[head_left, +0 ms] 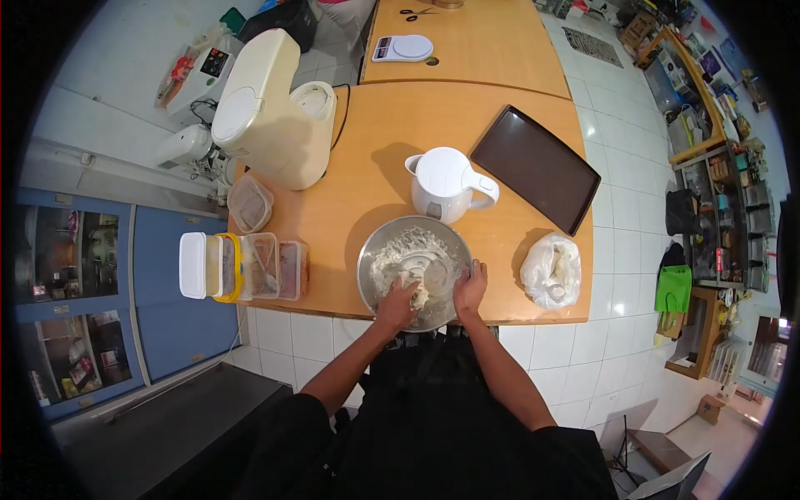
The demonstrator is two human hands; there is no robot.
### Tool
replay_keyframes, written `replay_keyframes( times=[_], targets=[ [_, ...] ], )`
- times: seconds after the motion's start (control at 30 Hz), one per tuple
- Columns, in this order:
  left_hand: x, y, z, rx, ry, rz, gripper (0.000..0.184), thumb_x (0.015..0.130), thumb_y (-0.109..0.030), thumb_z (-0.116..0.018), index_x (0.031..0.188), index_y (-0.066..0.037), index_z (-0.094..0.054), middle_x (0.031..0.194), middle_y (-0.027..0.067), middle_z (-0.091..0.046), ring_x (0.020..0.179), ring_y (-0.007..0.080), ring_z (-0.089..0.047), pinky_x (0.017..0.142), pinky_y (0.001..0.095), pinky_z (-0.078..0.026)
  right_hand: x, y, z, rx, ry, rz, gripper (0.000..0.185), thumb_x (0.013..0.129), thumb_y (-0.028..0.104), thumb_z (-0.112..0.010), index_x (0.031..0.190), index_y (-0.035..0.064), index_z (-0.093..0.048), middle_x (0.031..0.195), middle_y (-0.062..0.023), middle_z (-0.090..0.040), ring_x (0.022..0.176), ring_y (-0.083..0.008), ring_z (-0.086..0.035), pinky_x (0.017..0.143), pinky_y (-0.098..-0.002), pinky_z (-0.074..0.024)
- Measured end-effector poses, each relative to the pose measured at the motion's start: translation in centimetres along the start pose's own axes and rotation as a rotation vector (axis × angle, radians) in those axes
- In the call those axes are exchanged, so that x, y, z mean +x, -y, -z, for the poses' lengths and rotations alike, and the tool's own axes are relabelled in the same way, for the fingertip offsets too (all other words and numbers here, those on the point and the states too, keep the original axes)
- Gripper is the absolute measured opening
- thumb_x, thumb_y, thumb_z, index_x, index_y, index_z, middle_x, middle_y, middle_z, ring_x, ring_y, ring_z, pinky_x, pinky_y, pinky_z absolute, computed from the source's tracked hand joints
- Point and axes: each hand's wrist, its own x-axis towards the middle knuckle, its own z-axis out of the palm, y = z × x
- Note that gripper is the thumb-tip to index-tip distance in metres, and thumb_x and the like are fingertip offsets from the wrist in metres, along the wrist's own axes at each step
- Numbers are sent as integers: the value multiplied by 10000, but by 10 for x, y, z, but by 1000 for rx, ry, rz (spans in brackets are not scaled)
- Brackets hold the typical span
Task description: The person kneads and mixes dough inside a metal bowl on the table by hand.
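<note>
A metal bowl [367,265] stands at the near edge of the wooden table, with crumbly pale dough and flour [415,250] inside. My left hand [397,307] reaches into the bowl, its fingers in the dough at the near side. Around the right rim of the bowl my right hand [471,292] is closed, thumb and fingers against the metal. Just behind the bowl is a white pitcher [442,179] with its handle to the right. A plastic bag [552,271] with pale contents sits to the right.
A dark baking tray [537,167] lies at the back right. Plastic containers [260,262] line the left edge, with a cream mixer [279,125] behind them. Farther back are a white scale [402,48] and black scissors [417,14]. Part of another person shows at the top.
</note>
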Motion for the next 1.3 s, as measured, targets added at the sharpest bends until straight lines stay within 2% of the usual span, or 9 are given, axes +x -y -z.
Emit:
replay_keyframes(
  times=[0.13, 0.23, 0.33, 0.43, 0.53, 0.73, 0.97, 1.1, 1.3],
  targets=[
    [3, -10, -15, 121, -143, 70, 679, 734, -164, -765, 1363, -139, -509, 1342, 313, -462, 1239, 434, -501, 973, 474, -491, -1, -1, -1, 3, 2, -20, 140, 853, -29, -540, 989, -62, -536, 913, -254, -521, 866, -464, -525, 764, -514, -420],
    [17, 10, -55, 19, -180, 17, 629, 733, -181, -757, 1317, -128, -528, 1277, 277, -524, 1208, 421, -525, 922, 484, -506, 1, 0, 1, 0, 0, -12, 139, 856, -25, -539, 990, -63, -538, 910, -253, -519, 863, -462, -524, 763, -511, -419],
    [15, 9, -48, -33, 107, -68, 587, 712, -213, -764, 1241, -87, -542, 1190, 227, -583, 1146, 411, -554, 889, 481, -503, -4, -4, 2, 16, 13, 10, 130, 855, -30, -540, 981, -61, -534, 906, -250, -518, 856, -460, -521, 760, -510, -419],
    [21, -3, -53, -41, -50, -54, 476, 715, -204, -722, 1137, -61, -553, 1055, 163, -616, 1057, 394, -576, 872, 497, -475, -10, -5, 2, 5, 30, 8, 115, 854, -34, -541, 965, -60, -527, 902, -249, -516, 853, -461, -518, 757, -510, -416],
    [31, -16, -81, 112, -284, -21, 371, 744, -214, -656, 1064, -56, -554, 1020, 155, -589, 1013, 379, -569, 865, 518, -448, -11, -4, -1, 4, 28, 8, 100, 856, -33, -537, 950, -62, -518, 896, -252, -510, 856, -470, -513, 752, -514, -412],
    [62, -11, -103, 259, -500, 5, 232, 816, -211, -562, 994, -65, -537, 992, 156, -542, 998, 352, -536, 822, 531, -437, -6, 2, 4, 51, 65, 62, 90, 861, -31, -530, 940, -62, -501, 884, -261, -495, 839, -491, -504, 738, -528, -409],
    [113, -1, -73, 293, -509, 252, 389, 752, -267, -683, 1046, -80, -510, 1009, 141, -521, 1003, 330, -538, 841, 460, -454, -6, 6, 10, 17, 113, -14, 101, 876, -25, -521, 964, -69, -498, 896, -268, -491, 816, -499, -505, 718, -532, -411],
    [115, 3, -78, 261, -579, 196, 498, 724, -190, -722, 1150, -69, -494, 1094, 174, -495, 1069, 360, -523, 870, 491, -444, -7, 7, 2, 30, 57, -24, 104, 880, -21, -522, 970, -67, -499, 916, -265, -491, 838, -501, -509, 730, -538, -409],
    [86, -2, -81, 41, -295, 170, 618, 757, -110, -691, 1312, -21, -434, 1324, 274, -433, 1251, 440, -441, 984, 576, -397, -9, 10, 2, 0, 56, -34, 126, 874, -29, -525, 990, -67, -494, 955, -265, -501, 881, -498, -516, 758, -541, -412]
  ],
)
